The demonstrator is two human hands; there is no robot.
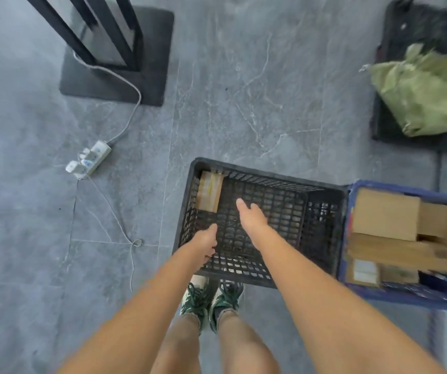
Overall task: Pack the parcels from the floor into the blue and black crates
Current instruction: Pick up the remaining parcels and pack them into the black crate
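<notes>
A black lattice crate [324, 209] stands on the floor in front of my feet. One brown cardboard parcel [210, 191] leans against its far left inner wall. Beside it on the right stands a blue crate [347, 255], with several cardboard parcels [385, 214] stacked inside. My left hand [206, 245] hangs over the black crate's near left side, fingers loosely curled and holding nothing. My right hand [252, 214] reaches over the middle of the black crate with straight fingers, empty.
A white power strip [88, 160] with a trailing cable lies on the grey tiled floor at the left. A black stand on a square base [114, 58] rises at the back left. A green sack [427, 95] lies on a black base at the back right.
</notes>
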